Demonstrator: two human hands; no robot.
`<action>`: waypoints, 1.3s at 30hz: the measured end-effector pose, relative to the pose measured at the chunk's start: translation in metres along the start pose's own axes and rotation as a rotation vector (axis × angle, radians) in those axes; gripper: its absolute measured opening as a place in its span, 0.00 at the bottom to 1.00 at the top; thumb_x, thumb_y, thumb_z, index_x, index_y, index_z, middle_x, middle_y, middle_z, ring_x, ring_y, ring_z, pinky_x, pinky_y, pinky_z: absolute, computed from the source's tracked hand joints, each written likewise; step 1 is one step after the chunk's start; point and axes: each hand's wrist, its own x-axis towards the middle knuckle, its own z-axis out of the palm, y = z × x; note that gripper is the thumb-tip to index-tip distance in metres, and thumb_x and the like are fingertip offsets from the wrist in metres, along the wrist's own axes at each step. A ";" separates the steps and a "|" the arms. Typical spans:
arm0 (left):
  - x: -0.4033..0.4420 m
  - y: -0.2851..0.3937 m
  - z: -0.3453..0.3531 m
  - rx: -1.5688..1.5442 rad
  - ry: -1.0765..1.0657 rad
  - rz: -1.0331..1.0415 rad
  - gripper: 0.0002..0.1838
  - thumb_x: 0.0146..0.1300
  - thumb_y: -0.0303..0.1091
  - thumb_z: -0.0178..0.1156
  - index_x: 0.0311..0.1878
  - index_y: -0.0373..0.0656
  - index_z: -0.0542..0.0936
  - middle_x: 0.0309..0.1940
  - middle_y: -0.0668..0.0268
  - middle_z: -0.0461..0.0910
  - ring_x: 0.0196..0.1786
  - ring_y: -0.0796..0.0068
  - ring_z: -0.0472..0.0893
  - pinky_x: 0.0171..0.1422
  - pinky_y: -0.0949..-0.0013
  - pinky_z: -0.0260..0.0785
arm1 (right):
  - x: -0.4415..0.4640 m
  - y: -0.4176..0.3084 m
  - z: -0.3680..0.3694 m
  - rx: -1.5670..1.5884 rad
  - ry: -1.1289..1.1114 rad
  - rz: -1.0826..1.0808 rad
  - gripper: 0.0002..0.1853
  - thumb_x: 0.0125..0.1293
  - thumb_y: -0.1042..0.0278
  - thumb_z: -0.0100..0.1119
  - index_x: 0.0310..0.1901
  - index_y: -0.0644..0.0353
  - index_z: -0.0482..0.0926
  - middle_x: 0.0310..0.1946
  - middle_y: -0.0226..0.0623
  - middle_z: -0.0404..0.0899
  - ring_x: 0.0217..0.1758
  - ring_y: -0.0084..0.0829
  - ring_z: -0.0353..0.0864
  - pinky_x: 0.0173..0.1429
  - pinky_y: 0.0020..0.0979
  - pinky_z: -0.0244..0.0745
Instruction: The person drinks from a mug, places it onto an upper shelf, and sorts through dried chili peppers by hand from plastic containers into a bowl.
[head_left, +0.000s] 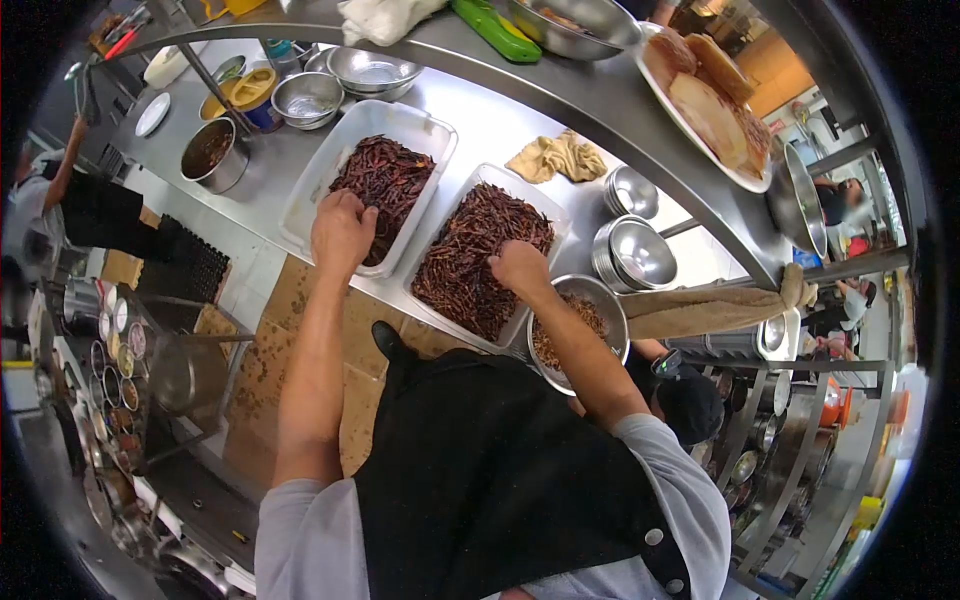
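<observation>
Currently, steel worktable overreached by two extended forearms, hands apart, translucent tub of dried red chillies under the curled left hand, second tub of chillies beneath the curled right hand (grip contents indeterminable), adjacent steel bowl holding brown fragments.

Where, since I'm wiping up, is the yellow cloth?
In the head view's upper middle, the cloth lies on the counter beyond the right bin, left of metal bowls.
</observation>
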 end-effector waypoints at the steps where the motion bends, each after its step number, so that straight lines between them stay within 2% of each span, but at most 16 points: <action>1: 0.001 -0.001 -0.001 -0.024 -0.013 -0.002 0.11 0.59 0.36 0.69 0.31 0.38 0.80 0.41 0.53 0.82 0.51 0.46 0.80 0.54 0.47 0.74 | 0.002 0.006 0.004 0.012 0.009 -0.014 0.17 0.64 0.56 0.61 0.36 0.64 0.86 0.36 0.55 0.85 0.46 0.56 0.85 0.54 0.53 0.78; 4: -0.001 0.004 -0.008 -0.049 -0.054 -0.042 0.11 0.59 0.35 0.69 0.31 0.37 0.80 0.37 0.55 0.81 0.48 0.46 0.80 0.51 0.47 0.75 | -0.002 0.009 -0.003 0.055 0.003 0.076 0.15 0.62 0.60 0.61 0.36 0.66 0.85 0.38 0.56 0.85 0.45 0.57 0.85 0.53 0.52 0.79; 6: -0.001 0.002 -0.007 -0.063 -0.027 -0.011 0.12 0.60 0.37 0.70 0.34 0.37 0.80 0.45 0.52 0.82 0.50 0.43 0.80 0.53 0.47 0.73 | -0.008 0.007 -0.011 0.061 0.004 0.072 0.13 0.64 0.61 0.60 0.37 0.64 0.86 0.38 0.54 0.85 0.45 0.57 0.85 0.53 0.51 0.79; 9: 0.003 0.003 -0.007 -0.050 -0.066 -0.029 0.12 0.59 0.36 0.69 0.31 0.37 0.80 0.36 0.55 0.81 0.47 0.47 0.80 0.50 0.47 0.75 | -0.008 0.006 -0.012 0.152 0.156 -0.055 0.11 0.66 0.64 0.58 0.39 0.62 0.86 0.38 0.54 0.85 0.45 0.56 0.84 0.53 0.51 0.78; 13: 0.003 0.000 -0.004 -0.043 -0.075 0.003 0.12 0.60 0.36 0.69 0.32 0.36 0.80 0.39 0.54 0.82 0.48 0.46 0.81 0.50 0.47 0.75 | 0.004 0.007 -0.005 0.252 0.152 -0.072 0.11 0.68 0.63 0.59 0.40 0.61 0.85 0.37 0.52 0.85 0.45 0.56 0.84 0.52 0.50 0.78; 15: 0.002 0.001 -0.002 -0.102 0.171 0.123 0.10 0.61 0.34 0.68 0.35 0.36 0.80 0.43 0.54 0.84 0.49 0.47 0.81 0.50 0.49 0.75 | 0.008 0.020 0.006 0.312 0.175 -0.076 0.11 0.69 0.62 0.60 0.42 0.61 0.85 0.37 0.52 0.85 0.45 0.56 0.83 0.52 0.51 0.78; 18: -0.008 0.022 -0.014 -0.359 0.312 0.216 0.09 0.62 0.32 0.67 0.36 0.35 0.81 0.44 0.55 0.85 0.47 0.47 0.82 0.50 0.53 0.75 | 0.000 0.028 0.007 0.544 0.189 -0.068 0.12 0.69 0.61 0.63 0.42 0.62 0.84 0.34 0.45 0.86 0.39 0.47 0.85 0.47 0.45 0.78; 20: -0.031 0.054 -0.013 -0.463 0.248 0.289 0.07 0.62 0.30 0.66 0.38 0.36 0.81 0.41 0.55 0.85 0.44 0.49 0.83 0.49 0.56 0.75 | -0.025 0.018 -0.007 0.852 -0.029 -0.039 0.11 0.71 0.63 0.63 0.42 0.63 0.83 0.31 0.36 0.84 0.33 0.30 0.82 0.40 0.35 0.77; 21: -0.045 0.075 -0.013 -0.523 0.080 0.240 0.07 0.62 0.30 0.66 0.38 0.36 0.82 0.40 0.55 0.84 0.43 0.50 0.83 0.48 0.56 0.75 | -0.037 0.010 -0.013 0.856 -0.027 -0.036 0.11 0.71 0.63 0.63 0.42 0.63 0.83 0.31 0.36 0.84 0.33 0.30 0.82 0.40 0.35 0.77; 23: -0.063 0.106 -0.007 -0.586 -0.217 0.155 0.07 0.61 0.30 0.67 0.39 0.37 0.83 0.38 0.55 0.84 0.42 0.51 0.83 0.48 0.56 0.75 | -0.055 -0.005 -0.023 1.047 -0.187 -0.017 0.09 0.73 0.65 0.62 0.42 0.63 0.82 0.28 0.28 0.81 0.30 0.19 0.76 0.35 0.26 0.72; 28: -0.087 0.105 0.023 -0.538 -0.512 0.162 0.09 0.64 0.33 0.68 0.42 0.37 0.85 0.38 0.56 0.85 0.38 0.58 0.84 0.45 0.59 0.74 | -0.074 -0.007 -0.017 1.054 -0.109 -0.097 0.08 0.73 0.66 0.62 0.42 0.63 0.82 0.27 0.27 0.79 0.27 0.18 0.73 0.32 0.25 0.70; 31: -0.103 0.101 0.028 -0.643 -0.581 0.038 0.09 0.62 0.33 0.70 0.40 0.38 0.86 0.38 0.57 0.84 0.38 0.60 0.83 0.44 0.60 0.74 | -0.082 -0.004 -0.021 1.125 -0.074 -0.056 0.08 0.73 0.67 0.63 0.43 0.63 0.82 0.28 0.26 0.79 0.27 0.17 0.73 0.32 0.25 0.69; 34: -0.116 0.097 0.039 -0.629 -0.433 -0.013 0.07 0.63 0.31 0.69 0.42 0.41 0.85 0.34 0.61 0.83 0.35 0.66 0.84 0.39 0.64 0.75 | -0.089 0.000 -0.025 1.208 -0.031 -0.004 0.08 0.73 0.67 0.62 0.43 0.64 0.82 0.28 0.26 0.80 0.27 0.16 0.73 0.31 0.24 0.69; 36: -0.118 0.103 0.035 -1.286 -0.604 -0.783 0.05 0.67 0.31 0.67 0.43 0.42 0.83 0.34 0.68 0.82 0.35 0.75 0.83 0.37 0.72 0.75 | -0.094 -0.002 -0.025 1.367 -0.053 0.057 0.08 0.73 0.68 0.61 0.44 0.65 0.83 0.29 0.27 0.82 0.26 0.16 0.72 0.30 0.23 0.68; 37: -0.122 0.103 0.042 -1.354 -0.577 -0.779 0.04 0.70 0.30 0.65 0.44 0.44 0.81 0.34 0.71 0.81 0.34 0.80 0.81 0.36 0.77 0.74 | -0.097 -0.005 -0.025 1.369 -0.052 0.052 0.08 0.73 0.68 0.61 0.44 0.65 0.83 0.29 0.27 0.82 0.26 0.16 0.72 0.30 0.23 0.68; 39: -0.124 0.115 0.039 -1.308 -0.527 -0.714 0.04 0.69 0.30 0.66 0.41 0.43 0.80 0.33 0.70 0.81 0.33 0.78 0.81 0.36 0.74 0.74 | -0.102 -0.014 -0.029 1.330 -0.027 0.000 0.09 0.73 0.68 0.61 0.43 0.65 0.84 0.30 0.28 0.83 0.25 0.15 0.72 0.29 0.22 0.68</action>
